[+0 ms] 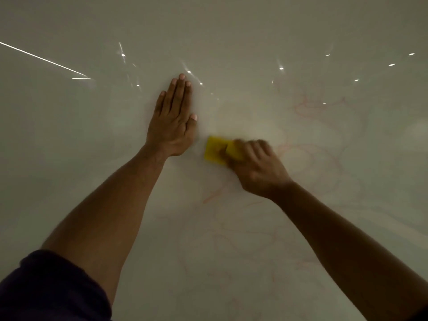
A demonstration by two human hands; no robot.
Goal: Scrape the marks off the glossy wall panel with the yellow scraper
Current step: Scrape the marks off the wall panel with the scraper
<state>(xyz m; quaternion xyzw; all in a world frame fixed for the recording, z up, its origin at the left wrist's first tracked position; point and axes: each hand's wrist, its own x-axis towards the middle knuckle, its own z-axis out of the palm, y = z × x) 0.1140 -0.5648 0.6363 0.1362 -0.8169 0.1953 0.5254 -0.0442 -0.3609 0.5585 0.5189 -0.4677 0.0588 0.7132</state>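
Right hand [256, 167] has fingers curled over a flat rectangular yellow plastic scraper [217, 151], holding it against the glossy off-white wall panel [231, 31]; hand and scraper are motion-blurred, so exact finger placement is unclear. Left hand [173, 121] lies flat on the panel, fingers straight and together, holding nothing, just left of the scraper. Faint red scribble marks [308, 156] run across the panel right of and below the scraper.

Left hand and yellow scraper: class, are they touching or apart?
Apart. The head view shows the left hand flat on the wall panel, with bare panel between it and the yellow scraper.
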